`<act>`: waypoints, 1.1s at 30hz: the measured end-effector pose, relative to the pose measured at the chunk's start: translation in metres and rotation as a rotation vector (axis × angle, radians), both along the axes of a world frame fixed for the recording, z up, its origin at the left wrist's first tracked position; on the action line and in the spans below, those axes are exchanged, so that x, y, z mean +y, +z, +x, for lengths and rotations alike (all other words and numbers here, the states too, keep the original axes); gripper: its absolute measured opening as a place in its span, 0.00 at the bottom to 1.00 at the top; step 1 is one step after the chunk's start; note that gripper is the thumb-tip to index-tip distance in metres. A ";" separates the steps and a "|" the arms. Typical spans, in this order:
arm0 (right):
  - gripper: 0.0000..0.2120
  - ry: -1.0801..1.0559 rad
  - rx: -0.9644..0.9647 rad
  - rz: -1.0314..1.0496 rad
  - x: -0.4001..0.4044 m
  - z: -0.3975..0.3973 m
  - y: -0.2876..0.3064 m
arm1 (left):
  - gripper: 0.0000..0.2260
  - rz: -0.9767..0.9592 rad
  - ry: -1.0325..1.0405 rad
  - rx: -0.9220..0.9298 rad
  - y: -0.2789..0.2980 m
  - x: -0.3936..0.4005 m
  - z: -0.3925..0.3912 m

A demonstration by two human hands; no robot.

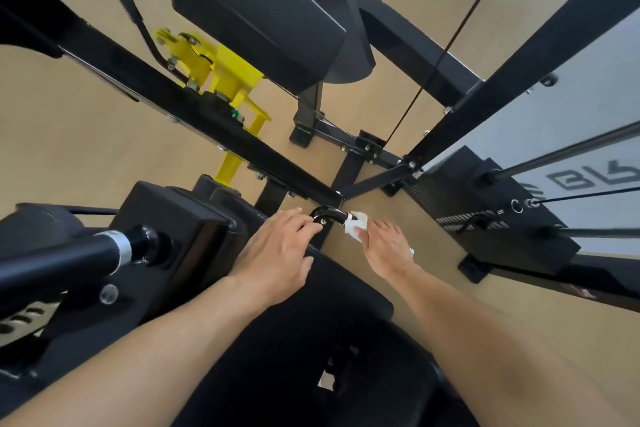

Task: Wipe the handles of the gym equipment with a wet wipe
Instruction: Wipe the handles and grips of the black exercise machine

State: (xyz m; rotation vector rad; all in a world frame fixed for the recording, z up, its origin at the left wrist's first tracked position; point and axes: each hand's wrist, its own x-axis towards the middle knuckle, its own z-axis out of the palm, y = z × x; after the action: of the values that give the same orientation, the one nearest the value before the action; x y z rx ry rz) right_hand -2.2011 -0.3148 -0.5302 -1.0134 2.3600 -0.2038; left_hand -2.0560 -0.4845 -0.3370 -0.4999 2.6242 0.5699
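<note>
Partial "BL" on shroud panel [588, 135]

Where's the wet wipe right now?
In the head view, just right of centre: the wet wipe is pinched in the right hand, pressed against the end of the small black handle.

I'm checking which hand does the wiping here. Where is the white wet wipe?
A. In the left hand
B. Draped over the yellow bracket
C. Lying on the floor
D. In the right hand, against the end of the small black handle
D: the right hand pinches the wet wipe at the tip of the handle, while the left hand steadies its other end.
</note>
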 end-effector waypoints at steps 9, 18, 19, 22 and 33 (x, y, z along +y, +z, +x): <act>0.18 0.019 0.058 -0.021 0.021 -0.003 -0.004 | 0.25 0.008 0.061 -0.007 -0.004 -0.001 0.003; 0.11 0.071 0.080 0.000 -0.009 0.009 -0.001 | 0.25 0.008 0.099 -0.031 -0.011 0.000 0.005; 0.13 0.078 0.088 0.021 0.002 0.007 -0.006 | 0.25 0.011 0.108 -0.033 -0.012 0.001 0.006; 0.18 0.070 0.108 0.110 0.035 -0.001 -0.015 | 0.25 0.032 0.119 -0.053 -0.014 0.006 0.006; 0.13 0.117 0.047 -0.041 -0.008 0.003 -0.014 | 0.25 0.134 0.179 -0.082 -0.021 0.032 -0.010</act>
State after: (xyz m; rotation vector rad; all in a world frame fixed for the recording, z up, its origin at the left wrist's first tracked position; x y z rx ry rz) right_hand -2.1976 -0.3227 -0.5438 -1.1844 2.3380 -0.1857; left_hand -2.0656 -0.4525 -0.3580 -0.7044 2.4593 0.7590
